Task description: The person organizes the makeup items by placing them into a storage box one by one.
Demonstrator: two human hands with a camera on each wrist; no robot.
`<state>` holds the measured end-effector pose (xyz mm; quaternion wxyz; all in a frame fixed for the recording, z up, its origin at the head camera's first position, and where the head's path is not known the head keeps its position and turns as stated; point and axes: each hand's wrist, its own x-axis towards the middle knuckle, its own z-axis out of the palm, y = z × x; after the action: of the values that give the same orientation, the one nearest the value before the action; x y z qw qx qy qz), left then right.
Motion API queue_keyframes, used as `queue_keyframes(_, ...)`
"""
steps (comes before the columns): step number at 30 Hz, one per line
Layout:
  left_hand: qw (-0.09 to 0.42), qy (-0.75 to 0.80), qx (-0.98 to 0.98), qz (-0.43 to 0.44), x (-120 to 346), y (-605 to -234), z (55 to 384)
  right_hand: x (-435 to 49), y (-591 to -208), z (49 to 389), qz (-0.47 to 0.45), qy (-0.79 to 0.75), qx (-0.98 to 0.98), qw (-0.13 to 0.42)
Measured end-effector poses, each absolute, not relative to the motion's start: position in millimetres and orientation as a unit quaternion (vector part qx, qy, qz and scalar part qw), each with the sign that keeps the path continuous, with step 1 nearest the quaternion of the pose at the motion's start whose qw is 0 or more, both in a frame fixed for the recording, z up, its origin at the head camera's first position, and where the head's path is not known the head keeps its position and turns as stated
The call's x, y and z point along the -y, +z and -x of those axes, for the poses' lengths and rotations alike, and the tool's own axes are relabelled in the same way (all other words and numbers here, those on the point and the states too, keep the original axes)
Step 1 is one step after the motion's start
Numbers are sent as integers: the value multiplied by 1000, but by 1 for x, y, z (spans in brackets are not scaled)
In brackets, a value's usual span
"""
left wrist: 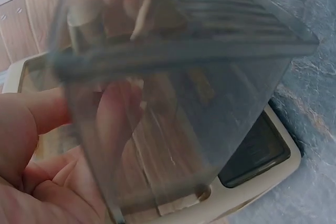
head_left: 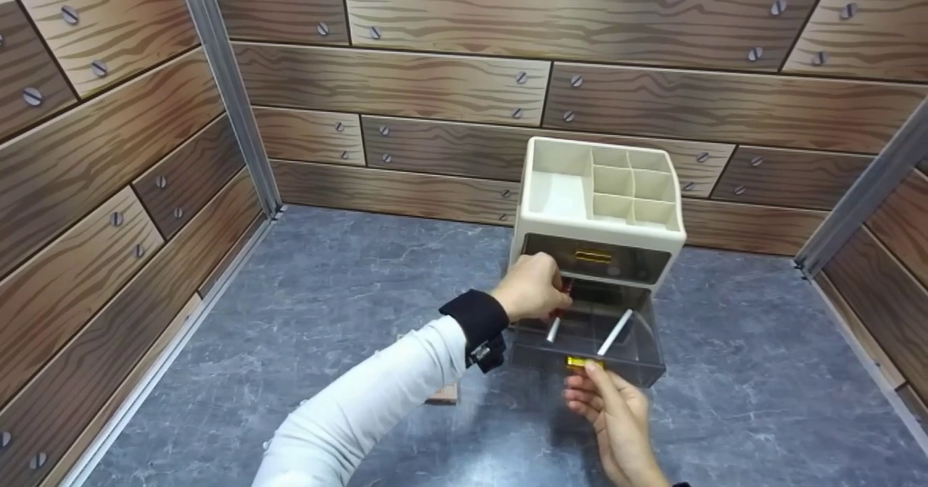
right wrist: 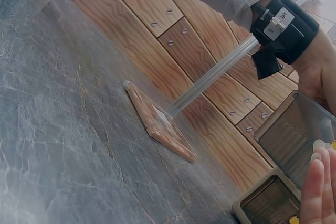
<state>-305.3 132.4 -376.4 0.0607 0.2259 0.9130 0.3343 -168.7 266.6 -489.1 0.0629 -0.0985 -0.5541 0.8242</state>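
A cream desktop organizer (head_left: 602,225) stands near the back wall, its transparent grey lower drawer (head_left: 631,372) pulled out. My left hand (head_left: 533,288) reaches into this drawer, its curled fingers gripping a slim red item (head_left: 568,285); its exact kind is mostly hidden by the hand. Below those fingers a short white stick (head_left: 553,330) shows. Another slender white stick (head_left: 615,333) leans diagonally in the drawer's right half. At the drawer's front, my right hand (head_left: 616,407) pinches the gold handle (head_left: 580,361). In the left wrist view, left fingers (left wrist: 113,114) appear through the drawer's clear wall.
The organizer's upper drawer (head_left: 616,261) is closed, and its top has several open compartments. A flat pinkish-brown box (right wrist: 157,119) lies on the grey marbled surface (head_left: 348,269), partly behind my left forearm in the head view. Wood-patterned walls (head_left: 435,88) enclose the space.
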Motion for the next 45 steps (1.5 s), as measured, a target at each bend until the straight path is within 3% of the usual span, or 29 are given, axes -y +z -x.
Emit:
queue_keyframes(4, 16, 275, -931, -240, -139, -380, 304, -266, -489, 169, 100, 827, 551, 58)
queue_keyframes(10, 15, 277, -928, -250, -149, -386, 302, -268, -490, 168, 89, 831, 546, 57)
queue_keyframes(19, 95, 385, -893, -213, -150, -384, 299, -269, -491, 168, 69, 835, 542, 58)
queue_keyframes(25, 110, 445, -867, -198, -141, -381, 300, -270, -489, 168, 65, 832, 548, 66)
queue_keyframes(35, 192, 627, -721, -225, -106, -382, 305, -267, -490, 168, 77, 830, 548, 63)
queue_keyframes(45, 192, 666, -690, -209, -59, -384, 311, -268, -492, 168, 65, 833, 546, 65)
